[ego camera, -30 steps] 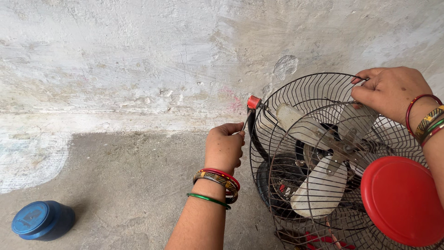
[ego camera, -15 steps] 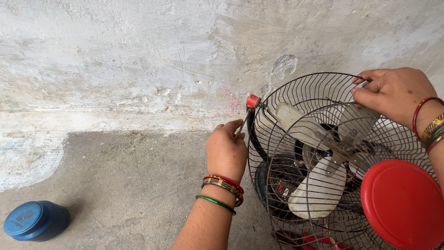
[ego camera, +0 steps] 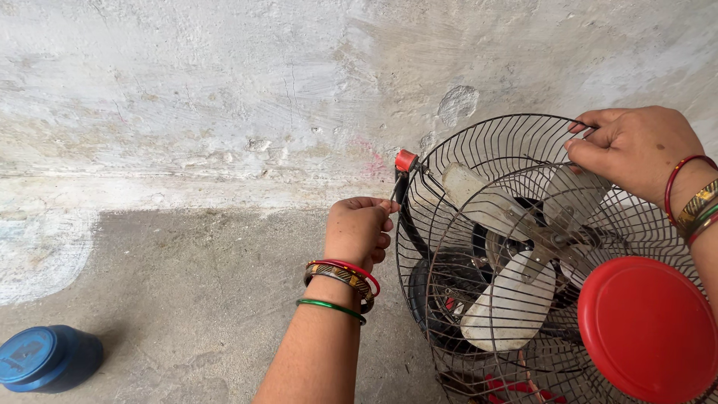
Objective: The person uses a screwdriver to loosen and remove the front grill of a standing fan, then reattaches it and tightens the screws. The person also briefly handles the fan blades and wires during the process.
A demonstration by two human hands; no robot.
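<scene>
Fingers of the left hand [ego camera: 357, 232] are curled shut beside the fan's rim, pinching at the edge of the wire cage just below a small red clip [ego camera: 406, 160]; what exactly sits between thumb and forefinger is too small to tell. Red, gold and green bangles ring that wrist. Across the cage, the right hand [ego camera: 636, 148] closes on the top of the front wire guard [ego camera: 479, 299], fingertips hooked through the wires, with similar bangles at its wrist.

Between the 2 hands stands the fan [ego camera: 523, 254], at the right of the view on a grey concrete floor [ego camera: 187, 299], close to a rough whitewashed wall [ego camera: 224, 97]. Its guards are dark, thin and rust-toned wire, and the front one tilts away from the rear one at the top. Pale, dusty blades [ego camera: 497, 299] spread from a metal hub inside. A round red disc [ego camera: 647, 329] covers the front guard's centre, and something red shows near the base.

Well apart, at the lower left, a blue lidded jar [ego camera: 45, 359] lies on the floor.
</scene>
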